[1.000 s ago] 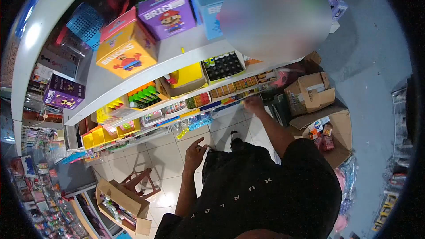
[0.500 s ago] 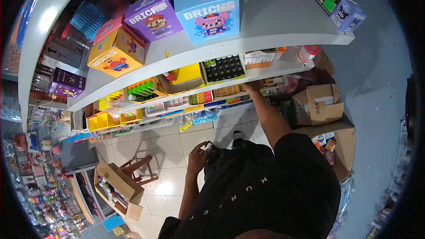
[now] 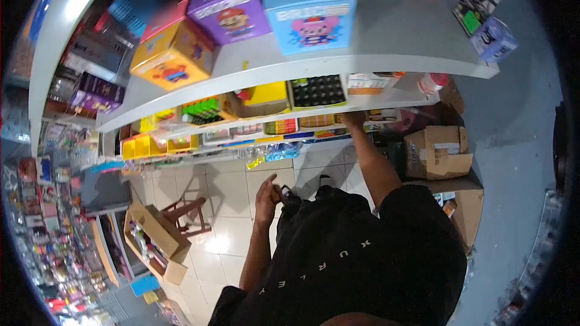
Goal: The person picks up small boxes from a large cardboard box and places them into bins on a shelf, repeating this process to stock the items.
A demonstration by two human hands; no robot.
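Observation:
My right hand (image 3: 353, 119) reaches into the lower shelf, beside a row of small yellow-orange boxes (image 3: 319, 121). The upper shelf edge and the depth of the shelf hide its fingers, so I cannot see whether it grips anything. My left hand (image 3: 266, 198) hangs in front of my body above the tiled floor, index finger stretched out and thumb apart. Nothing shows in it. Just above the right hand's level stands a box of dark-capped bottles (image 3: 318, 92), next to a yellow open carton (image 3: 266, 99).
Toy brick boxes, blue (image 3: 308, 9), purple (image 3: 229, 12) and orange (image 3: 173, 57), stand on the top shelf (image 3: 399, 54). Opened cardboard cartons (image 3: 438, 152) are at the right. A brown stool (image 3: 187, 211) and another carton (image 3: 154, 238) are on the left.
The view has shifted, so the shelf goods sit further right. My left hand has risen slightly and its index finger has straightened. My right hand stays at the lower shelf.

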